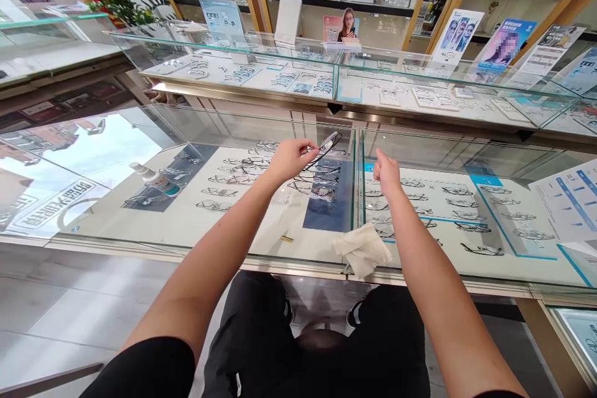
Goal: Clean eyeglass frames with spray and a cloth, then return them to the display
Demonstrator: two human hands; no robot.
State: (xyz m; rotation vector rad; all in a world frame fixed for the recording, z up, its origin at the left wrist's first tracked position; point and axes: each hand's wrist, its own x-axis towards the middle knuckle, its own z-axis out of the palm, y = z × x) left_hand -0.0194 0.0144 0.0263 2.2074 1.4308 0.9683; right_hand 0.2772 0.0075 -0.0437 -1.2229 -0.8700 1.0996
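Observation:
My left hand (293,158) is closed in a pinch on a pair of dark-framed eyeglasses (331,144), held tilted above the glass display case. My right hand (386,171) is raised to the right of it, apart from the glasses. Its fingers are mostly curled, the index finger points forward, and nothing shows in it. A cream cleaning cloth (362,250) lies crumpled on the glass near the front edge, between my forearms. To the left, a spray bottle (155,178) with a white cap stands on the glass.
Rows of eyeglasses (459,203) lie inside the display case under the glass. A small gold-coloured piece (286,239) is near the front. Behind stands a second glass showcase (280,78) with upright leaflets (454,43) on top. A printed card (569,199) leans at the right.

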